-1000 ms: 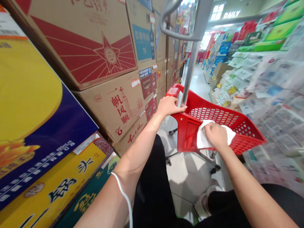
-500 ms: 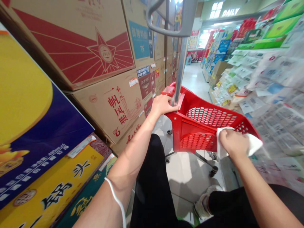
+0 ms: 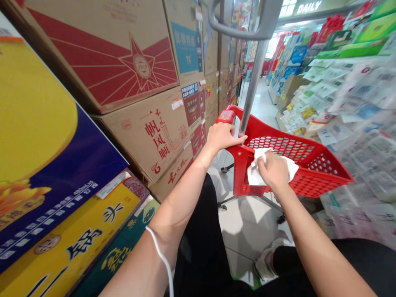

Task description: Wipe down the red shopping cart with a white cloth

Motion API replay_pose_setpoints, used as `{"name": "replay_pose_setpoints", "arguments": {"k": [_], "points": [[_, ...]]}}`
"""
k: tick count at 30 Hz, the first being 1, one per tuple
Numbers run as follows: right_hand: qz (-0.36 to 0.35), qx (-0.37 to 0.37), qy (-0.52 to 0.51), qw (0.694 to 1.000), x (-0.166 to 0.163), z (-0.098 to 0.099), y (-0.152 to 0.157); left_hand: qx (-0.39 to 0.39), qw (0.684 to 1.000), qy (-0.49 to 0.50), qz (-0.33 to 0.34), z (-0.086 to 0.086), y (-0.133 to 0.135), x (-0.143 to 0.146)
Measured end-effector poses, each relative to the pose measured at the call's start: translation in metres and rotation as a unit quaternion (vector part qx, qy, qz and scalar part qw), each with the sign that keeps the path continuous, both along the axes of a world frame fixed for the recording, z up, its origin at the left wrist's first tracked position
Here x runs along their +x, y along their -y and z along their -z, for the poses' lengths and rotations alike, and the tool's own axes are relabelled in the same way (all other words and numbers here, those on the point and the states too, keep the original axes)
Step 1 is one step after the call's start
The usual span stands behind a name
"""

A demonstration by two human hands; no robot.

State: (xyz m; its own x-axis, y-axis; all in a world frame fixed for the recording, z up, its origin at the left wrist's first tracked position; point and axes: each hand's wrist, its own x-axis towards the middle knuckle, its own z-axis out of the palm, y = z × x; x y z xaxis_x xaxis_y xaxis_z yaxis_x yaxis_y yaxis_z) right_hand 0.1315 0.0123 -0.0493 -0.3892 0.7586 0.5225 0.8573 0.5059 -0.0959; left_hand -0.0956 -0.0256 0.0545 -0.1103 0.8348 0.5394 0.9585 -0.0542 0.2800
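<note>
A red plastic shopping cart basket (image 3: 312, 181) with perforated sides stands in front of me on a wheeled frame. My left hand (image 3: 222, 137) is closed over the near end of its rim, beside the foot of the metal pole (image 3: 254, 84). That pole rises to a grey handle (image 3: 239, 34) at the top of the view. In my right hand (image 3: 274, 170) is a crumpled white cloth (image 3: 255, 174), pressed against the basket's near side and rim, close to the left end. The fingertips of my right hand are partly hidden by the cloth.
Stacked cardboard cartons (image 3: 133, 136) line the left side, with a yellow and dark blue box (image 3: 102, 152) close by. Piled plastic-wrapped packs (image 3: 365, 123) stand at the right. A tiled aisle (image 3: 262, 99) runs ahead between shelves. My legs straddle the floor below.
My right hand has slid the cloth leftward along the basket's side, from near its far right end to near the pole. My left hand keeps its hold; the view has shifted slightly.
</note>
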Motion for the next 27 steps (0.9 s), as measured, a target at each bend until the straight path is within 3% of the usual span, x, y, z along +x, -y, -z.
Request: {"name": "replay_pose_setpoints", "arguments": {"k": [9, 12, 15, 19, 22, 27], "points": [[0.114, -0.005, 0.084, 0.990, 0.116, 0.032, -0.022, -0.003, 1.000, -0.003, 0.022, 0.000, 0.000, -0.013], [0.120, -0.037, 0.096, 0.987, 0.153, 0.037, -0.032, -0.004, 1.000, -0.004, 0.012, 0.001, -0.001, -0.016], [0.134, -0.090, 0.116, 0.980, 0.170, 0.039, -0.041, 0.001, 1.000, -0.002, 0.008, 0.001, 0.001, -0.015], [0.138, -0.151, 0.163, 0.965, 0.146, 0.030, -0.043, 0.009, 1.000, 0.002, 0.010, 0.001, 0.003, -0.009], [0.114, -0.170, 0.163, 0.965, 0.096, 0.014, -0.032, 0.017, 1.000, 0.000, 0.005, 0.002, 0.003, 0.000], [0.069, -0.120, 0.109, 0.984, 0.007, -0.018, -0.006, 0.009, 1.000, 0.002, -0.004, 0.003, -0.001, 0.016]]}}
